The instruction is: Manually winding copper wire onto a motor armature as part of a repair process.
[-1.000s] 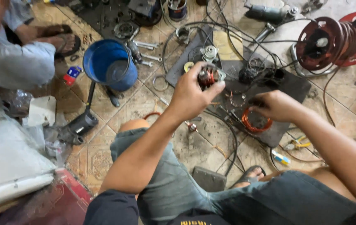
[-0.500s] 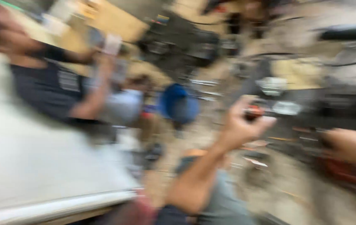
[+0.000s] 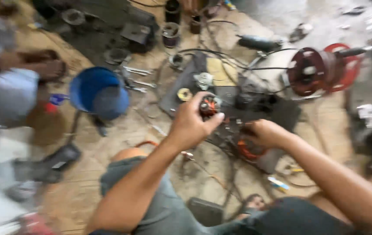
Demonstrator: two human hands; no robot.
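Nearest the camera, the person's bent knees in grey-green trousers [image 3: 151,204] fill the bottom of the view, above a tiled, dusty floor [image 3: 103,174].

Just beyond the knees, the left hand [image 3: 190,124] is raised, its grip pinched around a small round motor part with orange copper windings [image 3: 208,106], fingers curled over the top and thumb beneath. The part is held in the air, clear of the floor. The right hand [image 3: 264,132] is lower, its fingers pressed together on something dark beside an orange wire coil [image 3: 249,150] lying on a black mat [image 3: 282,115]; what exactly it pinches is too blurred to tell.

By the look of it, the work is at the stage of examining or fitting the wound part while the other hand steadies pieces below. A next move would need both hands brought close and steady alignment.

Further off lie a blue plastic bucket [image 3: 99,93], loose metal spanners [image 3: 138,76] and a red metal cable reel [image 3: 321,69]. Another person's sandalled foot [image 3: 46,67] sits far left.
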